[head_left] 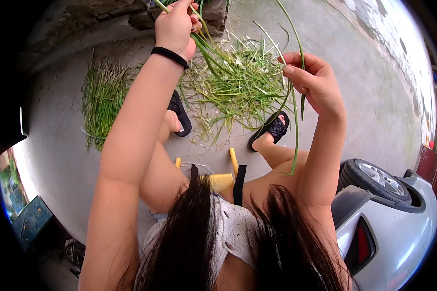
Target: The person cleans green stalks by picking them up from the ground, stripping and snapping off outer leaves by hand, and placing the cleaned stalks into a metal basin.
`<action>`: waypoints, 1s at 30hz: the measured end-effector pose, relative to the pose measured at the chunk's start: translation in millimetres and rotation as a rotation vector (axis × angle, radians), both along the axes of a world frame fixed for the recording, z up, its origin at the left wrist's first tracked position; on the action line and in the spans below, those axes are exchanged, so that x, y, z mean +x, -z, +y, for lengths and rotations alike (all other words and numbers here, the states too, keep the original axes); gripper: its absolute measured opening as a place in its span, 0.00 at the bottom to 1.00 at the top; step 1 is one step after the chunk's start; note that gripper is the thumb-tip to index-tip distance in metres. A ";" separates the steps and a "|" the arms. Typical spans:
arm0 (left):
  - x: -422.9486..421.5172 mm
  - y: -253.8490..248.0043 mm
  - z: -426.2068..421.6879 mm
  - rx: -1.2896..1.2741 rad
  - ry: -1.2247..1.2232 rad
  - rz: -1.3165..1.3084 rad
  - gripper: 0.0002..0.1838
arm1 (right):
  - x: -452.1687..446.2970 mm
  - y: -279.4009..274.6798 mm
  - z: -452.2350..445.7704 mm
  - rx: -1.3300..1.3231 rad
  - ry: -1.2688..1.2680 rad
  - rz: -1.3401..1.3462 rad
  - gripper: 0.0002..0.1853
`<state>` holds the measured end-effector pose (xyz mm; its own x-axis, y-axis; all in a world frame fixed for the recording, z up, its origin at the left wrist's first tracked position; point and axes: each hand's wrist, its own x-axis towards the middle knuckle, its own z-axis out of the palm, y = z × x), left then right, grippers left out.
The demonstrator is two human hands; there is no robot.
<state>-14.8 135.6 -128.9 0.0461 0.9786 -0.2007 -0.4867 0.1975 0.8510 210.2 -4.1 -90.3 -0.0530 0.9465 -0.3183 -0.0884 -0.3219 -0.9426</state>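
My left hand [177, 24] is raised at the top of the view, its fingers closed round several long green stalks, whose leaves hang down to the right. Pinched between the thumb and fingers of my right hand [310, 80] are a few thin green stalks [294, 116]; one droops down to my thigh. Below and between the hands, a loose heap of green and pale stalks and leaves [238, 82] is spread over the concrete floor. A neater bundle of green stalks [104, 99] lies on the floor to the left, beyond my left forearm.
Yellow stool parts [221, 182] show between my legs. My feet wear black sandals [277, 127] beside the heap. At the lower right stands a silver car [398, 237] with a wheel [376, 179] near it. A stone ledge [107, 29] runs along the upper left.
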 end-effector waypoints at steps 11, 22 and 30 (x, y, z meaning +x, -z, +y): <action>38.6 -19.1 -62.8 0.117 0.746 0.467 0.21 | -5.1 5.5 3.7 0.055 0.146 0.041 0.11; 43.0 -20.7 -76.4 0.086 0.872 0.325 0.11 | -15.5 4.8 6.4 0.117 0.236 0.104 0.11; 43.6 -16.7 -77.1 0.164 0.828 0.278 0.11 | -16.6 9.7 5.3 0.139 0.275 -0.073 0.10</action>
<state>28.8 58.5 -112.1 0.7225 0.6701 -0.1703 -0.0132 0.2597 0.9656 193.6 1.2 -100.0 0.2295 0.9568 -0.1786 -0.0846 -0.1632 -0.9830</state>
